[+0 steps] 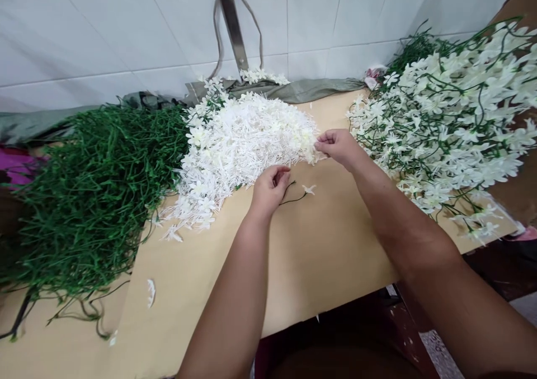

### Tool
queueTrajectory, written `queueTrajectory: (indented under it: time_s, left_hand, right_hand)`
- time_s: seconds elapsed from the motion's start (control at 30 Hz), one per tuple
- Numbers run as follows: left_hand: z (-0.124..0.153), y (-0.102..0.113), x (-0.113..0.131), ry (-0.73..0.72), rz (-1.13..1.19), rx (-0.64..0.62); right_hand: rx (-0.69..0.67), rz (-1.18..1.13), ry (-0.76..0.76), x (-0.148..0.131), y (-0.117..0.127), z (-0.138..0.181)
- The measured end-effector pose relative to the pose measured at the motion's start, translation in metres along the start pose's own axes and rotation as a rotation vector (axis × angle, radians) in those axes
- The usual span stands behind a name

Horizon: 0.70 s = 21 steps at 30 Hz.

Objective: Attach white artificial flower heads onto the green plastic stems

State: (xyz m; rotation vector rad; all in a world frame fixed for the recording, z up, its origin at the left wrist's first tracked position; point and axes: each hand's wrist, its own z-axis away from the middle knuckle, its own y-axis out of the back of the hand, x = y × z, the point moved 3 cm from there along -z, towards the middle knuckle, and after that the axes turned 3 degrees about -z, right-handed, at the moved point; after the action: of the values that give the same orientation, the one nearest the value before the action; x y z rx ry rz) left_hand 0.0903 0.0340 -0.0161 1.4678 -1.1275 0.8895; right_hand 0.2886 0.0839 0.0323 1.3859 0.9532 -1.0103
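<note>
Head view: the left hand pinches a thin dark green plastic stem, one white bloom at its three o'clock tip. The right hand plucks at the heaped loose white plastic flower heads at twelve o'clock. Judged mid-assembly; next needs a head seated on a bare tip.

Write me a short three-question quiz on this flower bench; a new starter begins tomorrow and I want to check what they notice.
1. True or false: the left hand holds a thin green stem with one white flower on its end.
2. Where do the right hand's fingers pinch?
A. the pile of green stems
B. the edge of the heap of loose white flowers
C. the finished flower sprays
3. Fill in: the finished sprays lie on the ____ side of the table.

Key: 1 true; 2 B; 3 right.
</note>
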Motion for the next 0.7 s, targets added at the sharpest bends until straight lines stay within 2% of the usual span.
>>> queueTrajectory:
  time_s: [0.07, 0.13, 0.23, 0.33, 0.47, 0.6, 0.7]
  left_hand:
    - [-0.001, 0.002, 0.001, 0.016, 0.127, 0.049]
    - [-0.003, 0.004, 0.002, 0.036, 0.242, 0.093]
    - [-0.004, 0.009, 0.003, 0.039, 0.328, 0.142]
    - [-0.004, 0.012, 0.004, 0.049, 0.339, 0.170]
    - [-0.004, 0.014, 0.004, 0.106, 0.332, 0.216]
    - [-0.004, 0.017, 0.002, 0.149, 0.298, 0.271]
    - [-0.004, 0.017, 0.002, 0.171, 0.285, 0.258]
  right_hand:
    - [-0.220, -0.258, -0.024, -0.008, -0.022, 0.009]
    - [-0.417, -0.391, -0.062, -0.012, -0.046, 0.017]
    - [-0.552, -0.485, -0.090, -0.008, -0.070, 0.024]
    - [-0.563, -0.512, -0.101, 0.001, -0.076, 0.024]
    - [-0.507, -0.477, -0.090, 0.000, -0.068, 0.023]
    - [-0.436, -0.282, 0.029, -0.021, -0.062, 0.030]
    - [-0.472, -0.105, 0.044, -0.029, -0.066, 0.039]
